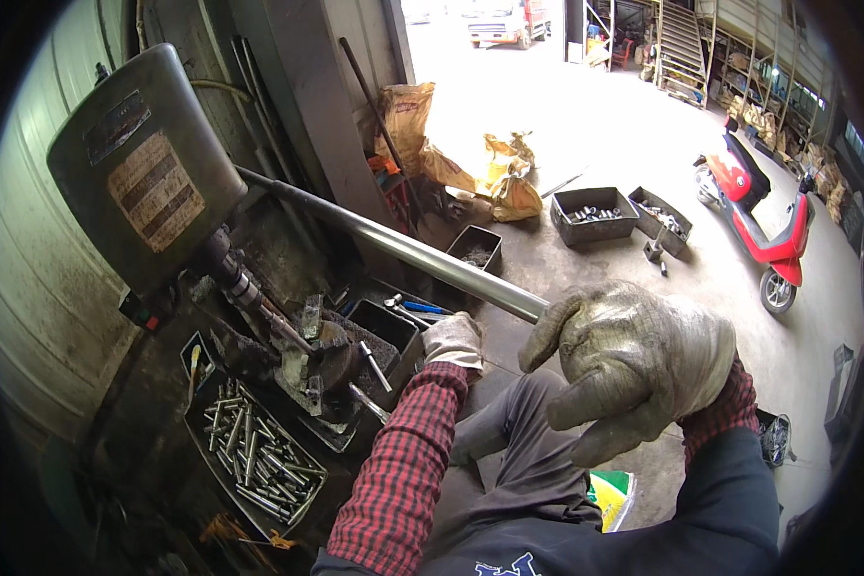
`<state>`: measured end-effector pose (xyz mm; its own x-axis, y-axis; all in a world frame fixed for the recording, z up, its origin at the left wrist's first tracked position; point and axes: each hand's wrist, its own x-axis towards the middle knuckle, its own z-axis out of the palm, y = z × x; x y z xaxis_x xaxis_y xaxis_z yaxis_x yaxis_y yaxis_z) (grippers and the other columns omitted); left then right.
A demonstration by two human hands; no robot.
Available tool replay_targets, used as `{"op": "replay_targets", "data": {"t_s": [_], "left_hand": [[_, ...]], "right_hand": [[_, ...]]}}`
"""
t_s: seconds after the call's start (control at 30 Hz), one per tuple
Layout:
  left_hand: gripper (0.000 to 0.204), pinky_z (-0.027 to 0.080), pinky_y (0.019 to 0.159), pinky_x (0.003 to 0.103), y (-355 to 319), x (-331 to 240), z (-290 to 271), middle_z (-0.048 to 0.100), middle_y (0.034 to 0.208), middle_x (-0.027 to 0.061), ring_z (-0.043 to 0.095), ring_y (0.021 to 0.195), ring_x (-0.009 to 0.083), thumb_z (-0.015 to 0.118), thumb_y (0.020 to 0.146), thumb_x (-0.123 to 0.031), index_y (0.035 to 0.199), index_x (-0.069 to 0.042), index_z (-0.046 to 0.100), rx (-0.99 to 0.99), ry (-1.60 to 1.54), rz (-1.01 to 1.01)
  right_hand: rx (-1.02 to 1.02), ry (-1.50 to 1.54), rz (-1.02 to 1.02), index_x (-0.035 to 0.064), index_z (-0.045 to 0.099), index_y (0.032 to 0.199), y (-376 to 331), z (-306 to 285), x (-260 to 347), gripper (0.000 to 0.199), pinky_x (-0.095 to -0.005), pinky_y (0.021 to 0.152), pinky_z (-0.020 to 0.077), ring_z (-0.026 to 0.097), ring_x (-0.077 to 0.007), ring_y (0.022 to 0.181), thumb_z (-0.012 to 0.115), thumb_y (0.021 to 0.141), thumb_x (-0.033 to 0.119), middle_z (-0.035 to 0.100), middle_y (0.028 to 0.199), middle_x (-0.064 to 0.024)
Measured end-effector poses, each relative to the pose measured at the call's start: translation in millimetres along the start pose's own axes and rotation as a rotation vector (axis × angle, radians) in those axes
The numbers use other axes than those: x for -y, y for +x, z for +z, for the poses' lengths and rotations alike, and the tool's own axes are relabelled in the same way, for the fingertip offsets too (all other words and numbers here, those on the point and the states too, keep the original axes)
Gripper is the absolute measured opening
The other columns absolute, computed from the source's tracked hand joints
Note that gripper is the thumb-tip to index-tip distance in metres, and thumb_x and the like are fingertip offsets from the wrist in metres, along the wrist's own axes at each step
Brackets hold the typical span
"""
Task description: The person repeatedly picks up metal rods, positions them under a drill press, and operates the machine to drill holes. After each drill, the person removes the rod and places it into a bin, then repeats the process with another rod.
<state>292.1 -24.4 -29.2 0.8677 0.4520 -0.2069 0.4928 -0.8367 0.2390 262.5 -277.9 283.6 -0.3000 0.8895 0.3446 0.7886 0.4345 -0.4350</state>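
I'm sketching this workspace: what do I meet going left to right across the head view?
Green machine head → pile of metal pins → gloved left hand → gloved right hand → red scooter.

Your gloved left hand (pixel 453 343) is stretched out front, your gloved right hand (pixel 638 365) is up close, fingers (pixel 600 394) kinda half-curled.

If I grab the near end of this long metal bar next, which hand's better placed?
Probably your right hand: it's right at the near end of the bar, though I can't tell if they touch. Your left hand is farther from that end, beside the blue-handled tool.
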Motion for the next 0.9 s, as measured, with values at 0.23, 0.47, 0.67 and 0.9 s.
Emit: {"op": "replay_targets", "data": {"t_s": [0.23, 0.47, 0.67, 0.9], "left_hand": [[0.025, 0.066, 0.1, 0.049, -6, 1, -5, 0.087, 0.119, 0.0161, 0.084, 0.116, 0.0356, 0.075, 0.103, -0.032, 0.117, -0.018, 0.091, -0.018, 0.039, 0.018], [0.032, 0.065, 0.102, 0.05, 13, 7, 19, 0.086, 0.129, 0.0134, 0.082, 0.124, 0.0336, 0.069, 0.109, -0.04, 0.124, -0.021, 0.089, -0.021, 0.039, 0.008], [0.032, 0.065, 0.102, 0.05, 15, 11, 26, 0.085, 0.13, 0.0132, 0.082, 0.124, 0.0336, 0.07, 0.109, -0.041, 0.125, -0.02, 0.089, -0.039, 0.072, -0.013], [0.032, 0.065, 0.103, 0.05, 11, 5, 20, 0.085, 0.131, 0.0129, 0.081, 0.125, 0.0335, 0.07, 0.109, -0.041, 0.125, -0.02, 0.088, -0.048, 0.093, -0.032]], "right_hand": [[-0.086, 0.009, 0.016, 0.0073, 0.078, 0.083, 6, -8, 13, 0.033, -0.0491, 0.09, 0.0599, 0.072, -0.0395, 0.078, 0.087, 0.1, 0.034, 0.067, 0.072, -0.0134], [-0.24, 0.173, -0.021, 0.0063, 0.078, 0.081, -7, -6, 4, 0.03, -0.0491, 0.083, 0.0596, 0.073, -0.0392, 0.085, 0.092, 0.094, 0.029, 0.071, 0.079, -0.0145], [-0.279, 0.132, 0.039, 0.0089, 0.085, 0.096, -18, -16, 16, 0.023, -0.0466, 0.091, 0.0618, 0.077, -0.0354, 0.101, 0.094, 0.093, 0.03, 0.079, 0.093, -0.0134], [-0.345, 0.18, 0.002, 0.0111, 0.088, 0.1, -31, -20, 21, 0.024, -0.046, 0.098, 0.0633, 0.078, -0.0335, 0.106, 0.098, 0.089, 0.03, 0.08, 0.097, -0.0098]]}}
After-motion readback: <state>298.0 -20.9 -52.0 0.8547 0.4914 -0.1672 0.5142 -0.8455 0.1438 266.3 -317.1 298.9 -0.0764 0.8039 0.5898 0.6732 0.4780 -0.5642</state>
